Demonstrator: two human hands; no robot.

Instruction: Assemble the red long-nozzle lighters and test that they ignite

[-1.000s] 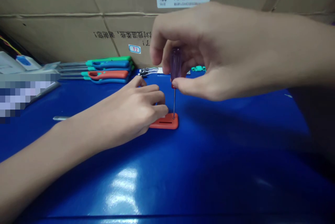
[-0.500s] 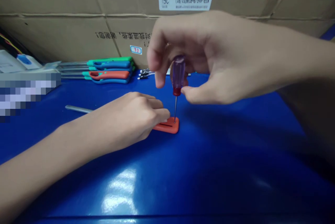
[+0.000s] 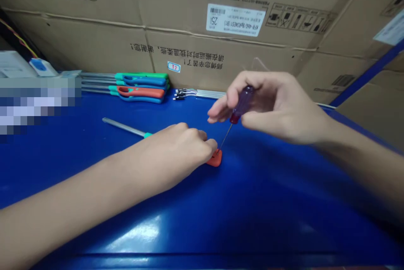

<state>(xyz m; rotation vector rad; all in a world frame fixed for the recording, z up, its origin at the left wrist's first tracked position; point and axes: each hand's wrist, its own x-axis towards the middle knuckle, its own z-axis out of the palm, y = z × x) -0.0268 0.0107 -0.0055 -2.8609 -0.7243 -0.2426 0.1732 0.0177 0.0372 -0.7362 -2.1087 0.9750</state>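
Note:
My left hand lies curled on the blue table, its fingers closed over an orange plastic handle piece of which only the right end shows. A metal blade sticks out to the left from under that hand. My right hand pinches a small screwdriver with a purple handle. The screwdriver is tilted, and its thin tip meets the orange piece.
Several peelers with green, blue and orange handles lie stacked at the back left. A bundle of thin metal rods rests against the cardboard boxes behind the table. White boxes sit at the far left.
The view has pulled back and shifted. My right hand has dropped lower and tilted the screwdriver from upright to slanted. My left hand now covers more of the orange piece.

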